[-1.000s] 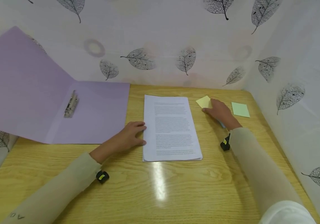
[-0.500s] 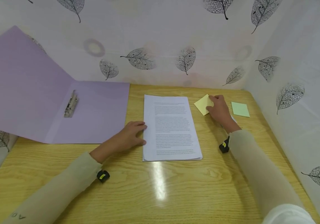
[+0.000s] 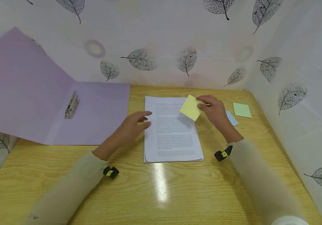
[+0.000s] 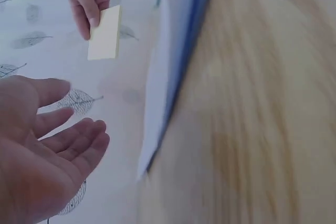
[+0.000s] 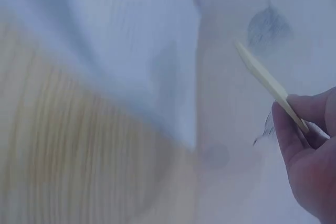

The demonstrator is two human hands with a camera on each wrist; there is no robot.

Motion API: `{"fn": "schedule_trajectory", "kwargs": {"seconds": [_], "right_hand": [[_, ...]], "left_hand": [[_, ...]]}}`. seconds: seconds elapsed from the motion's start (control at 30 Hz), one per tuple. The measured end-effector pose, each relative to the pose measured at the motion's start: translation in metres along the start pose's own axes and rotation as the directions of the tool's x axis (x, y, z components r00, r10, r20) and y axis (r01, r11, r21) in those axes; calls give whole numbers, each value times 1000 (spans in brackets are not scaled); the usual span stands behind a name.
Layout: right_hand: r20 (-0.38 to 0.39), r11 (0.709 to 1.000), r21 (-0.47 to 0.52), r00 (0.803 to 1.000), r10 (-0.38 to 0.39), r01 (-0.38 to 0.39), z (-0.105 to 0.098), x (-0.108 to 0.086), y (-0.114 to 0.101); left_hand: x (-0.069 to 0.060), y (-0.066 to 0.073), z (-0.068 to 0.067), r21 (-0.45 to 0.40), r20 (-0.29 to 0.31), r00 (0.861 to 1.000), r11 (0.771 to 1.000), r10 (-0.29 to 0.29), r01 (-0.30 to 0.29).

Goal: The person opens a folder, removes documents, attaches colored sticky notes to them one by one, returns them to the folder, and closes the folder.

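Note:
My right hand (image 3: 215, 112) pinches a yellow sticky note pad (image 3: 190, 108) by its right corner, lifted over the upper right of a stack of printed paper (image 3: 173, 134). Seen edge-on in the right wrist view, the pad (image 5: 262, 77) sits between thumb and fingers. My left hand (image 3: 130, 128) is at the stack's left edge, its fingers parted and holding nothing. In the left wrist view that hand (image 4: 58, 145) hovers with loosely bent fingers, apart from the yellow pad (image 4: 105, 34).
An open purple folder (image 3: 102, 109) with a metal clip (image 3: 71, 105) lies at the left, its cover leaning up against the leaf-patterned backdrop (image 3: 161, 37). On the table's right are a blue sticky pad (image 3: 231, 118), partly behind my right wrist, and a green one (image 3: 242, 110).
The yellow pad has been raised off the table and carried left over the paper by my right hand. My left hand has lifted slightly from the stack's edge. More of the blue pad shows.

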State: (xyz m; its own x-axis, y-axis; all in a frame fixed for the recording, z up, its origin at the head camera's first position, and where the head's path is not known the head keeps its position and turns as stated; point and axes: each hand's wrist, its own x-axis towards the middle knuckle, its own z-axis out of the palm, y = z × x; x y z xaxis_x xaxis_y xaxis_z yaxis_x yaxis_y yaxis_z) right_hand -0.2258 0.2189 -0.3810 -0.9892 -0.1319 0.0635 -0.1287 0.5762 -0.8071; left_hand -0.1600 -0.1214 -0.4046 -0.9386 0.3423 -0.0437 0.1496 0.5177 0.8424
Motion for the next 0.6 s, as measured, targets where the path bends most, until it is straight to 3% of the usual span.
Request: {"fn": "schedule_trajectory", "kwargs": {"seconds": [0.07, 0.13, 0.33, 0.43, 0.6], "right_hand": [[40, 998, 69, 999, -5, 2, 9, -8, -14], [82, 994, 111, 996, -20, 11, 18, -16, -25], [156, 979, 192, 983, -94, 63, 41, -33, -43], [158, 978, 185, 980, -122, 92, 49, -37, -45], [178, 976, 91, 961, -213, 200, 58, -41, -45]], "left_hand": [[5, 6, 5, -119, -37, 999, 992, 29, -33], [11, 12, 11, -236, -58, 997, 970, 46, -59], [20, 24, 26, -511, -17, 998, 857, 61, -61], [21, 22, 30, -550, 29, 998, 834, 54, -30], [20, 18, 33, -550, 37, 998, 835, 46, -18]]}}
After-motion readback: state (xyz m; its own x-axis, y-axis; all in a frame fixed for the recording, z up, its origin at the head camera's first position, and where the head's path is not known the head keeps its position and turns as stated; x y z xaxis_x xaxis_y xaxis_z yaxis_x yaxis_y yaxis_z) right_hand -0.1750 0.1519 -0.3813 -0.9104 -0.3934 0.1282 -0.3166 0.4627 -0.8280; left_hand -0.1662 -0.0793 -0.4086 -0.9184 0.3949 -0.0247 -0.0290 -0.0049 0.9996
